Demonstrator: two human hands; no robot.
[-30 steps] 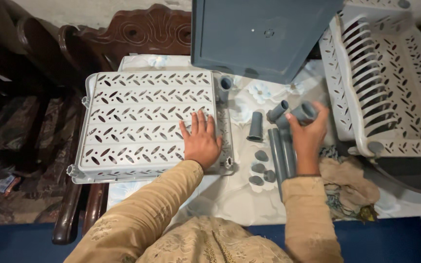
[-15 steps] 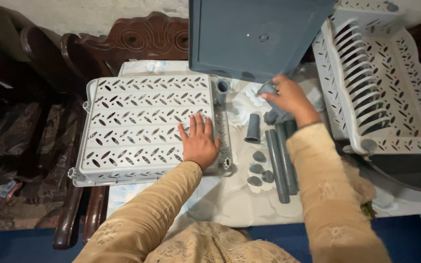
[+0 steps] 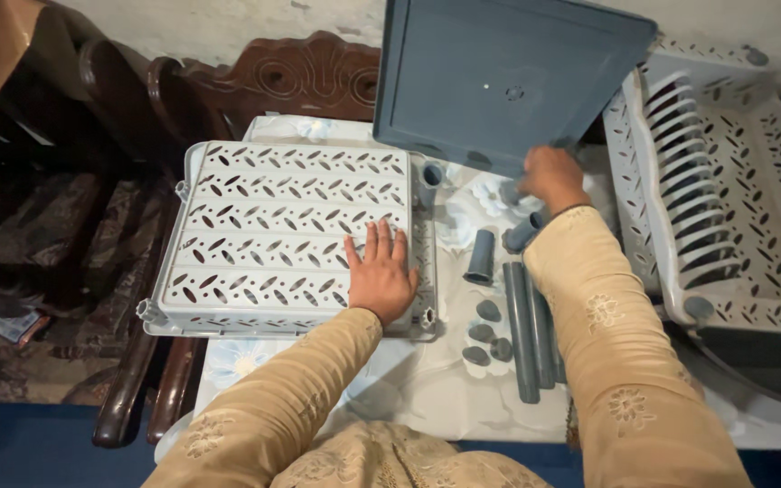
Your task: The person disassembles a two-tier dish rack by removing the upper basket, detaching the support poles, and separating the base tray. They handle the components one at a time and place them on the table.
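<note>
Pressing flat on the white perforated tray, our left hand lies open with fingers spread near the tray's right edge. Our right hand reaches to the lower edge of the grey panel, which stands tilted above the table; whether the fingers grip anything there, we cannot tell. The two hands are well apart. Between them, on the pale tabletop, lie short grey tubes, long grey rods side by side, and small grey caps. To the right rests a white dish rack; a carved wooden chair stands behind the tray.
</note>
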